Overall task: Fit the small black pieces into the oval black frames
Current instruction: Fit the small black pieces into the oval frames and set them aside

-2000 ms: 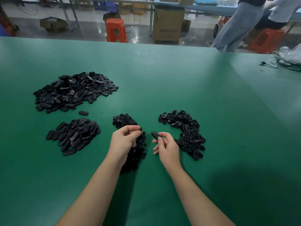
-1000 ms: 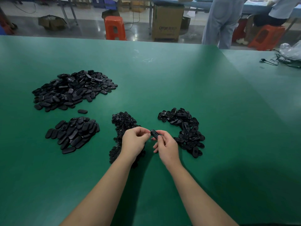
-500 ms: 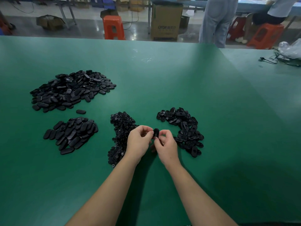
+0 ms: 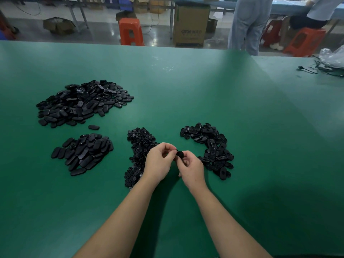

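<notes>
- Left hand point(image 4: 158, 163) and right hand point(image 4: 191, 169) meet above green felt-like table point(image 4: 204, 94), fingertips of both pinched on one oval black plastic frame point(image 4: 179, 154); the small piece in it too hidden to tell.
- Heap of small black round pieces point(image 4: 138, 146) just left of hands.
- Pile of open oval black frames point(image 4: 212, 146) just right.
- Two piles of closed black ovals, far-left pile point(image 4: 80, 103) and near-left pile point(image 4: 83, 152).
- Brown cardboard box point(image 4: 190, 25) on floor; contents not visible.

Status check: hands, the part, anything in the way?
Left hand and right hand both pinching one small black plastic part above green table. Fit unconfirmed. Nothing obstructing.
</notes>
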Tool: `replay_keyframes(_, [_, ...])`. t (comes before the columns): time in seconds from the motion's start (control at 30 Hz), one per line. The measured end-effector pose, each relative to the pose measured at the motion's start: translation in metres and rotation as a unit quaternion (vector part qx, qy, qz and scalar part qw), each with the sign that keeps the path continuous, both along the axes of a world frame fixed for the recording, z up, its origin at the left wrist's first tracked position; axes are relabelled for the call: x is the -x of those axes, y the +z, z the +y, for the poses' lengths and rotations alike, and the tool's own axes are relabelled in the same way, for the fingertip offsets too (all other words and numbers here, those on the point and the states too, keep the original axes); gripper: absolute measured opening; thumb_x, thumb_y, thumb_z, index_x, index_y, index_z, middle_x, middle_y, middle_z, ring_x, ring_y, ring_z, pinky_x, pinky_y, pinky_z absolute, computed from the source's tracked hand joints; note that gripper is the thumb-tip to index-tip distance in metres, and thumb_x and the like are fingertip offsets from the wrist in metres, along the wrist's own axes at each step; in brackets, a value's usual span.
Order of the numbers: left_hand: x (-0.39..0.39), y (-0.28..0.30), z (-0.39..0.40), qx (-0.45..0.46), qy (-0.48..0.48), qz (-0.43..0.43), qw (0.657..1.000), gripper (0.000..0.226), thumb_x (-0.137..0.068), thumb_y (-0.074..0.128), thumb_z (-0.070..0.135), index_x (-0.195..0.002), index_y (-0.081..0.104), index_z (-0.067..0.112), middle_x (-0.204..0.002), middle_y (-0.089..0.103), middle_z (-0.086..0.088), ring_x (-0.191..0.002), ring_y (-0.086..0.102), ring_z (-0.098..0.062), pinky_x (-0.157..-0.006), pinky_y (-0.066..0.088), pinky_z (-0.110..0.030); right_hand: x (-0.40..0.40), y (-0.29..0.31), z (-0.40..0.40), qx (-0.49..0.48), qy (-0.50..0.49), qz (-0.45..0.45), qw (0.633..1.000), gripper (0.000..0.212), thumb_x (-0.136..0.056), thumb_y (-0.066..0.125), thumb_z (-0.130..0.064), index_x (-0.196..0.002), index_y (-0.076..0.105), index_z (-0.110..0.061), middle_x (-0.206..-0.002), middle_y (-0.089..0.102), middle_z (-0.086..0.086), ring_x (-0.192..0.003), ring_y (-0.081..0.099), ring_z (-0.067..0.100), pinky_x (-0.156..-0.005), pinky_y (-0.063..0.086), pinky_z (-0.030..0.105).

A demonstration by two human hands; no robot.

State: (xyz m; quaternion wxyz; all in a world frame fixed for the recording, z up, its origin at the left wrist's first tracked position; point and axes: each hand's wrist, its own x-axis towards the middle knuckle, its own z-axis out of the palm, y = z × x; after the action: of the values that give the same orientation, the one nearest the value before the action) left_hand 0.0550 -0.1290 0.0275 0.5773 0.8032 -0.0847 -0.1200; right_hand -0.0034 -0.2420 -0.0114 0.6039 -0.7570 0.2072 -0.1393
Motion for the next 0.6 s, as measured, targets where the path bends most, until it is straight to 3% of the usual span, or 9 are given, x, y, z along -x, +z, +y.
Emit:
replay_keyframes(0.07, [0.0016, 0.0004, 0.0001, 0.007, -0.011, 0.004, 1.000, 0.011, -0.094, 0.068, 0.013, -0.088, 0.071, 0.022, -0.080, 0.071, 0.005, -0.060, 0.056, -0.005, -0.058, 0.044, -0.018, -0.0008, 0.0016, 0.0012, -0.024, 0.001, 0.001, 1.000, 0.007, -0.095, 0.069, -0.014, -0.098, 0.066, -0.019, -0.074, 0.070, -0.006, -0.065, 0.064, 0.013, -0.064, 0.059, 0.040])
replay_keyframes(0.17, [0.0038, 0.0003, -0.0004, 0.011, -0.008, 0.003, 1.000, 0.012, -0.092, 0.070, 0.012, -0.086, 0.073, 0.023, -0.068, 0.067, 0.010, -0.052, 0.054, -0.001, -0.051, 0.045, -0.015, -0.0018, 0.0014, 0.0021, -0.032, 0.000, -0.002, 0.999, 0.014, -0.097, 0.065, -0.009, -0.102, 0.066, -0.021, -0.088, 0.077, -0.003, -0.084, 0.074, 0.011, -0.075, 0.061, 0.030])
replay_keyframes(0.23, [0.0033, -0.0001, -0.0008, 0.024, 0.020, 0.015, 0.999, 0.012, -0.091, 0.071, 0.012, -0.084, 0.074, 0.022, -0.066, 0.069, 0.012, -0.053, 0.057, 0.001, -0.051, 0.045, -0.013, -0.0010, 0.0030, 0.0036, -0.027, -0.008, -0.013, 1.000, 0.015, -0.100, 0.059, -0.010, -0.099, 0.064, -0.023, -0.083, 0.077, -0.005, -0.077, 0.074, 0.007, -0.066, 0.058, 0.022])
replay_keyframes(0.3, [0.0018, -0.0017, -0.0009, 0.033, 0.044, 0.039, 0.998, 0.012, -0.090, 0.073, 0.013, -0.082, 0.074, 0.021, -0.070, 0.071, 0.009, -0.053, 0.056, 0.003, -0.052, 0.043, -0.014, -0.0010, 0.0038, 0.0041, -0.044, -0.018, -0.015, 0.999, 0.014, -0.104, 0.053, -0.011, -0.100, 0.061, -0.022, -0.085, 0.076, 0.000, -0.074, 0.075, 0.013, -0.062, 0.060, 0.027])
replay_keyframes(0.4, [0.0013, -0.0033, -0.0012, 0.017, 0.050, 0.059, 0.997, 0.012, -0.090, 0.074, 0.014, -0.081, 0.074, 0.021, -0.071, 0.071, 0.005, -0.054, 0.055, -0.001, -0.054, 0.043, -0.020, -0.0025, 0.0031, 0.0041, -0.066, -0.021, -0.012, 0.998, 0.015, -0.105, 0.048, -0.011, -0.103, 0.058, -0.021, -0.092, 0.075, 0.007, -0.075, 0.075, 0.020, -0.063, 0.061, 0.035])
replay_keyframes(0.53, [0.0016, -0.0038, -0.0035, -0.004, 0.062, 0.052, 0.997, 0.012, -0.090, 0.073, 0.014, -0.080, 0.073, 0.021, -0.076, 0.072, 0.001, -0.060, 0.057, -0.009, -0.058, 0.045, -0.024, -0.0018, 0.0024, 0.0035, -0.061, -0.011, -0.001, 0.998, 0.020, -0.104, 0.046, -0.008, -0.102, 0.057, -0.024, -0.086, 0.076, 0.004, -0.073, 0.074, 0.020, -0.068, 0.061, 0.040])
replay_keyframes(0.6, [0.0021, -0.0037, -0.0057, -0.022, 0.062, 0.048, 0.997, 0.011, -0.089, 0.072, 0.014, -0.081, 0.072, 0.021, -0.077, 0.073, 0.000, -0.063, 0.060, -0.012, -0.060, 0.047, -0.025, -0.0006, 0.0032, 0.0029, -0.040, -0.005, 0.005, 0.999, 0.020, -0.103, 0.047, -0.009, -0.101, 0.058, -0.026, -0.082, 0.076, 0.001, -0.068, 0.073, 0.018, -0.066, 0.059, 0.035])
